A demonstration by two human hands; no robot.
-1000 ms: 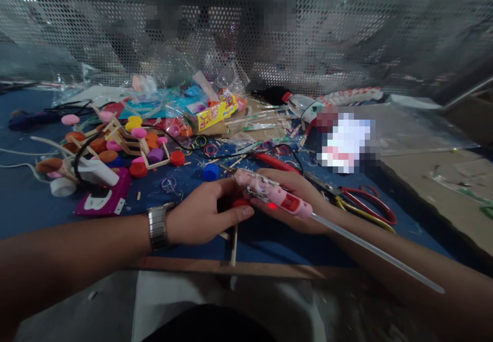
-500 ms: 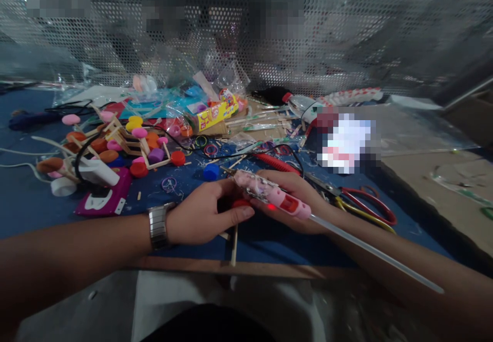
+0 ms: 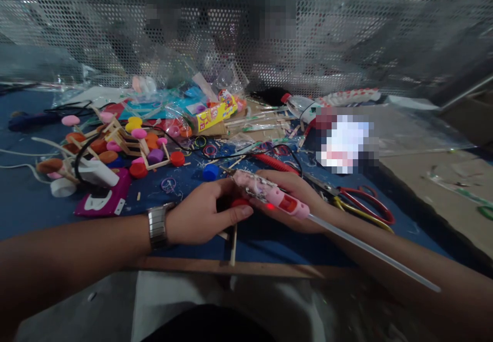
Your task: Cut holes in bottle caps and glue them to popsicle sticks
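One view: head-worn camera, wide, facing forward and tipped down over the worktop [image 3: 269, 247]. Set close, above its front edge, so the forearms [image 3: 77, 247] run in from the left and right borders and the left grip [image 3: 204, 212] and right grip [image 3: 295, 184] sit around mid-frame. Perforated screen [image 3: 215, 18] spans the top; floor [image 3: 77, 308] shows along the bottom, below the worktop's edge.

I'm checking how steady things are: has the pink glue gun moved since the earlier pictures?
No, not visibly: against the blue cap, the pink glue gun in the right hand keeps its place.
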